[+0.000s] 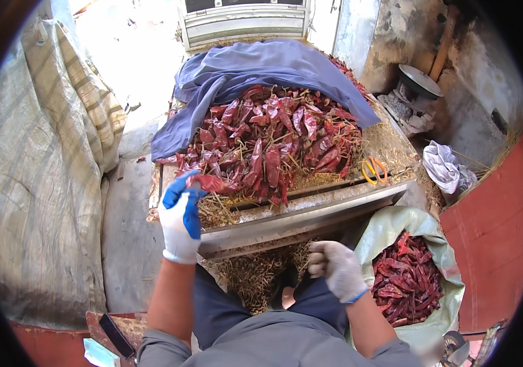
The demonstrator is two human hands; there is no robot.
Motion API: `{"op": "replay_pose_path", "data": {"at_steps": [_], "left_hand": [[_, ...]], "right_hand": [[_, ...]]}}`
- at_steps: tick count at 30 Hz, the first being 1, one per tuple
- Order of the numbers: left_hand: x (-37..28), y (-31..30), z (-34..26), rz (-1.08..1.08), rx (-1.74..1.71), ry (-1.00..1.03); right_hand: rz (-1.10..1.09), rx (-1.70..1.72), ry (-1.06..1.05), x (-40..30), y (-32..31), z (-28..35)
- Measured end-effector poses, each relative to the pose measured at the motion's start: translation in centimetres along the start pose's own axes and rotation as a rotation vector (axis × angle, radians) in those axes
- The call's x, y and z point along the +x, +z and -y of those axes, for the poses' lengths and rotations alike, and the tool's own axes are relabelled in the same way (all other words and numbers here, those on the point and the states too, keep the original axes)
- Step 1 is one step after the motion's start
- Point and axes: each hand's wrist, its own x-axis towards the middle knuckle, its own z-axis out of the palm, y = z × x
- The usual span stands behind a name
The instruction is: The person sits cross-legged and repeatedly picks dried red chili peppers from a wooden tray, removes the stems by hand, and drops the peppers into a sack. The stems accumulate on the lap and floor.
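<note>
My left hand (pixel 181 215), in a white glove with blue coating, holds a dried red chili pepper (pixel 206 183) at the left front of the table. A large heap of dried red chili peppers (pixel 273 137), many with stems, lies under a blue-grey cloth (pixel 266 59) pulled partly back. My right hand (pixel 332 268), in a whitish glove, is over my right thigh with its fingers curled; whether anything small is between them cannot be told. To its right stands a pale green woven sack (pixel 456 270) with dried red peppers (pixel 406 280) inside. Scissors with orange and yellow handles (pixel 374 170) rest at the table's right front.
Stems and debris (pixel 257 275) cover the floor between my legs. The table's metal front edge (pixel 307 213) crosses before me. A striped tarp (pixel 36 183) hangs at left, a red panel (pixel 486 238) stands at right, and a phone (pixel 117 336) lies at lower left.
</note>
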Motion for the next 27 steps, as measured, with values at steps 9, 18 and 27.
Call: {"op": "replay_pose_path", "data": {"at_steps": [9, 18, 27], "left_hand": [[-11.3, 4.5, 2.3, 0.231, 0.171, -0.024], [-9.3, 2.6, 1.0, 0.66, 0.473, 0.033], [-8.9, 2.5, 1.8, 0.766, 0.364, 0.064]], "right_hand": [[0.152, 0.07, -0.083, 3.8, 11.9, 0.2], [0.289, -0.576, -0.03, 3.7, 8.6, 3.5], [0.467, -0.68, 0.167, 4.0, 9.0, 3.9]]}}
